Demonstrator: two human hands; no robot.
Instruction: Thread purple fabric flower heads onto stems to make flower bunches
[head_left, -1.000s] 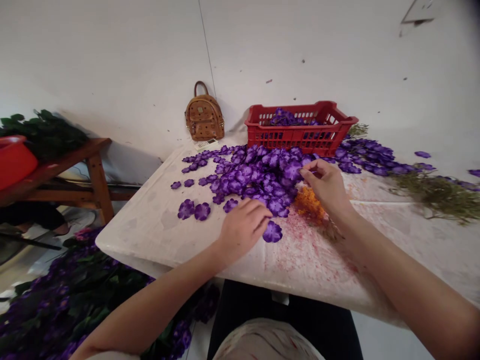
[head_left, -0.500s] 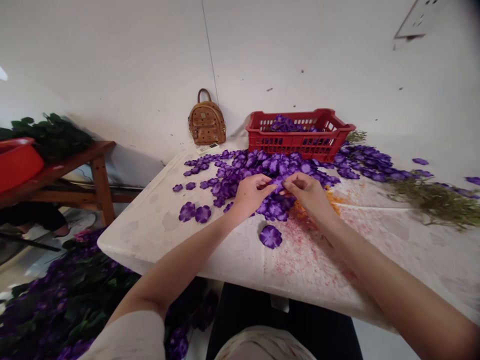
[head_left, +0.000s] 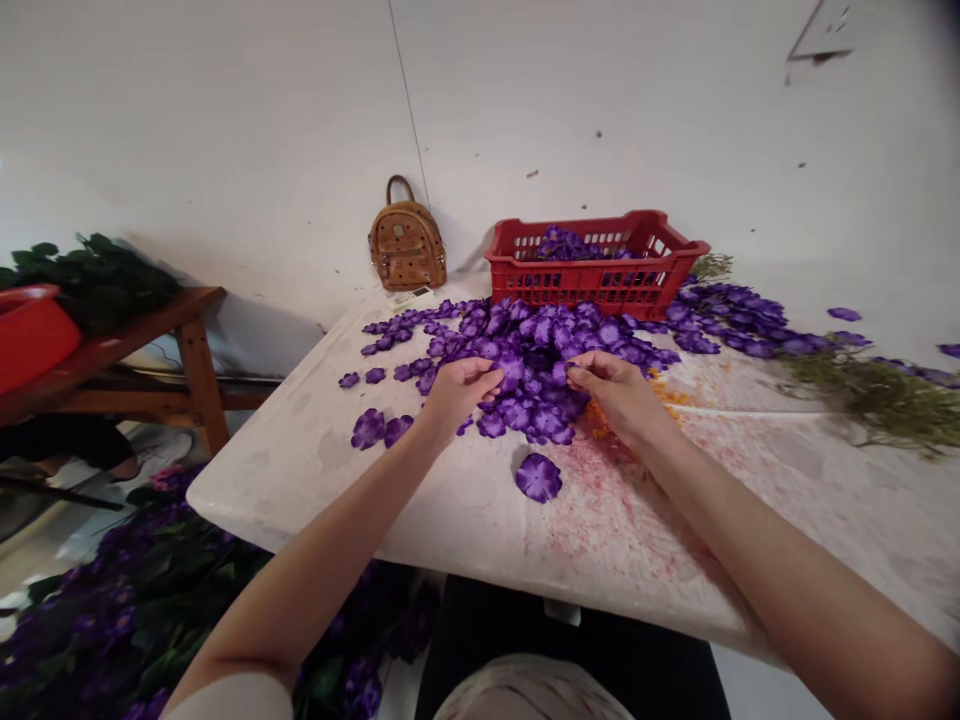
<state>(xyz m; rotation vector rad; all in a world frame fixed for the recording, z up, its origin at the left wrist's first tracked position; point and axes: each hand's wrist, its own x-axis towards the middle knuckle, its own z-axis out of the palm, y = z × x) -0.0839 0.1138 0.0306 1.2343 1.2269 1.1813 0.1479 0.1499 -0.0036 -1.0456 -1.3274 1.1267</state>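
Note:
Between thumb and fingers, my left hand (head_left: pixel 459 392) pinches a purple fabric flower (head_left: pixel 511 373) above the heap. My right hand (head_left: pixel 611 388) is also closed in a pinch, with a purple petal piece (head_left: pixel 561 373) at its fingertips. The two hands are apart, with the pile of purple flowers (head_left: pixel 536 325) beneath and behind them. Nearer the front edge, a larger flower (head_left: pixel 538 478) lies flat by itself. Two more flowers (head_left: pixel 368 429) rest to the left, one partly covered by my left forearm.
A red plastic crate (head_left: pixel 592 280) holding purple flowers stands behind the pile. Left of it, a brown backpack (head_left: pixel 407 243) leans against the wall. Green sprigs (head_left: pixel 877 395) and yellow bits (head_left: pixel 664 395) lie on the right. A wooden bench (head_left: pixel 199 370) and leafy purple flowers (head_left: pixel 97 610) are at left.
My left hand has moved left, away from the right hand, with a flower in its fingers. My right hand has stayed nearly in place. The view has shifted slightly.

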